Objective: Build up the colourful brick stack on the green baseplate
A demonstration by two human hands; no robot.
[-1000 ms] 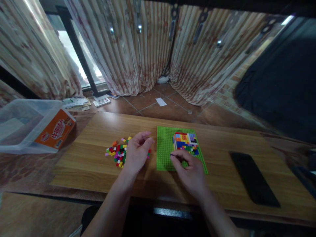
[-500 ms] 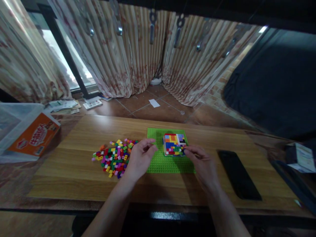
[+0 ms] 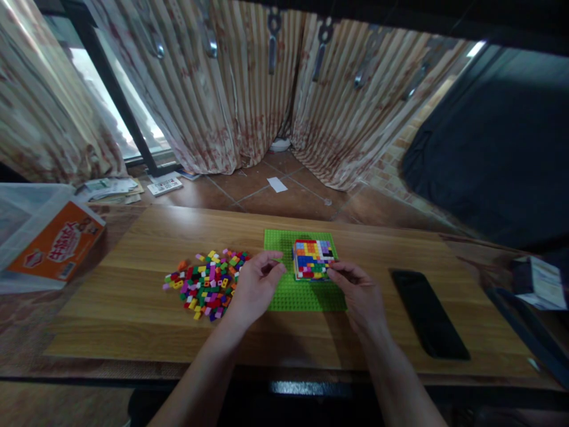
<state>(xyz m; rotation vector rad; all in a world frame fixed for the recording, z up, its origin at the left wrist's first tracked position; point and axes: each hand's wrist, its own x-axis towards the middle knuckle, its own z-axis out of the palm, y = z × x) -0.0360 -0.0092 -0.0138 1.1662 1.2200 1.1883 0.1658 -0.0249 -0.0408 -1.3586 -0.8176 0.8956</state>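
A multicoloured block of toy bricks (image 3: 311,255) stands on a green studded baseplate (image 3: 284,296), toward its right side. At the block's near right corner is my right hand (image 3: 360,293), thumb and index finger pinched together. Anything between those fingertips is too small to make out. My left hand (image 3: 255,287) hovers between the baseplate's left edge and a heap of loose toy bricks (image 3: 207,287), partly covering the heap. Its thumb and index finger are apart, with nothing visible between them.
A black phone-like slab (image 3: 429,314) lies on the wooden table (image 3: 133,320), right of my right hand. Beyond the table's left end stands a clear plastic bin (image 3: 35,196) with an orange label. Papers (image 3: 109,188) lie behind it, and striped curtains (image 3: 249,101) hang at the back.
My right hand's fingertips have shifted slightly left, closer over the block's near right corner. My left hand has stayed almost in place, its fingers still apart.
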